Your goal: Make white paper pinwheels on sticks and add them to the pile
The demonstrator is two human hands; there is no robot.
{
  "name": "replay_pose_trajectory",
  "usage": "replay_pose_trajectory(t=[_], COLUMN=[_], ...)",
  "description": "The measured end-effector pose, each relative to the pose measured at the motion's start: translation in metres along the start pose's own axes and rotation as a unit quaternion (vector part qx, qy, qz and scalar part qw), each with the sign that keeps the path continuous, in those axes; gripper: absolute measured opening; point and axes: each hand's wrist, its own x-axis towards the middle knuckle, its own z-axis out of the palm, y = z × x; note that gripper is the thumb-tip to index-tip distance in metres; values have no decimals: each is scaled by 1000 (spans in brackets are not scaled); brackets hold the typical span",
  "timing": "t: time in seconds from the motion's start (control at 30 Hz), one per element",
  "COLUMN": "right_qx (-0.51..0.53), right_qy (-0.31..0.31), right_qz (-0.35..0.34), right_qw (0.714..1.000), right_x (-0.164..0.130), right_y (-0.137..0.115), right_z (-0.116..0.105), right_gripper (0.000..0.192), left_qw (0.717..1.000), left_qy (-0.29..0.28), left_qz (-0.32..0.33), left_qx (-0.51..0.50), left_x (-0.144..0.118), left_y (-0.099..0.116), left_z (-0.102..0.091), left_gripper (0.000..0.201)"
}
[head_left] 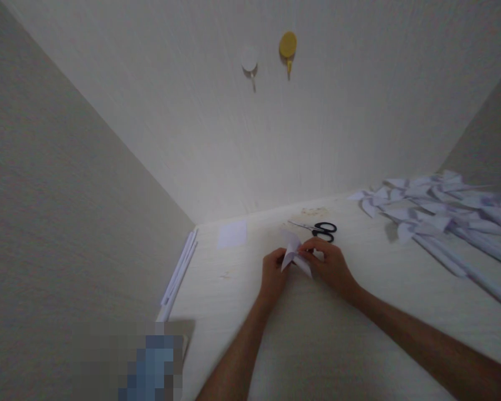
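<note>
Both my hands meet over the middle of a pale table. Between them is a small piece of folded white paper with pointed flaps. My left hand pinches its left side, and my right hand grips its right side with fingers curled over it. Just beyond my right hand lie black-handled scissors flat on the table.
A heap of finished white paper pinwheels on rolled paper sticks covers the right side of the table. Several rolled white sticks lie along the left edge. A small white paper square lies near the back. Two round hooks, white and yellow, hang on the wall.
</note>
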Motion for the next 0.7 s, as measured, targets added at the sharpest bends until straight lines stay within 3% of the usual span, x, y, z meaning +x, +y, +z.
replay_pose_trajectory(t=[0.1,0.23,0.37,0.57,0.7], right_qx=[7,7,50,89,100], right_qy=[40,102,114,120,128], right_qz=[-16,37,97,121,136], right_qw=[999,994,987,981,977], right_x=[0,2,3,3,4], right_y=[1,5,10,13,14], right_z=[-1,-3,-3,-2,-2], right_gripper=[7,10,11,13,14], left_qw=[998,989,984,971,978], left_qy=[44,96,93,69,74], left_qz=[-35,-76,-96,-131,-109], left_qx=[-30,-87,-118,-187,-161], left_x=[2,3,4,5,4], left_y=[0,1,3,-8,-10], left_z=[-1,-5,-6,-1,-3], left_gripper=[11,10,8,14,13])
